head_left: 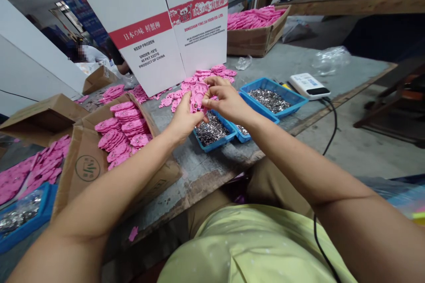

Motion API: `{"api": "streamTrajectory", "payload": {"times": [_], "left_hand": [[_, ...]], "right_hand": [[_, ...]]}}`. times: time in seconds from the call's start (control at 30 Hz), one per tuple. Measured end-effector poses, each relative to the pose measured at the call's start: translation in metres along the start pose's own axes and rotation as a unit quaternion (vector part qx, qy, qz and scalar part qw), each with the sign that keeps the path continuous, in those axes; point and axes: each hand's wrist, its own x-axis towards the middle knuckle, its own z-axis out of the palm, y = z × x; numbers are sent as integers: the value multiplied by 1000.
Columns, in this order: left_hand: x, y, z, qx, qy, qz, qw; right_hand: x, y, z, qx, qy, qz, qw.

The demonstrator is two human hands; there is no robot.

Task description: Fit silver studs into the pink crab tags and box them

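My left hand [184,117] is closed on a flat pink plastic piece [198,93] with raised shapes on its face. From the other side, my right hand [223,97] pinches at the same piece, thumb and forefinger together on its edge; any small part between those fingertips is hidden. Just below the hands is a blue tray [217,141] of small shiny metal parts [210,130]. More pink pieces [171,99] lie loose on the table behind the left hand.
An open carton [81,159] of stacked pink pieces stands left. A tall white carton [146,53] rises behind the hands. At right are another blue tray [295,105], a white scale [308,86] with a cable, and a box of pink pieces [252,44]. Someone sits far left.
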Motion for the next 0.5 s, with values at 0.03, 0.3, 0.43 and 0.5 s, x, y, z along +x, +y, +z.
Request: {"api": "streamTrajectory", "payload": {"times": [0.03,0.3,0.43,0.5], "left_hand": [[0,0,0,-4,0,1,1000],[-2,0,2,-54,-5,-6,998],[-2,1,2,-61,-27,11,998],[-2,3,1,-65,-31,4,997]], "right_hand": [[0,0,1,0,4,0,1000],[-5,8,11,28,54,16,998],[-10,7,20,40,87,8,995],[-11,7,23,50,108,5,993]]}}
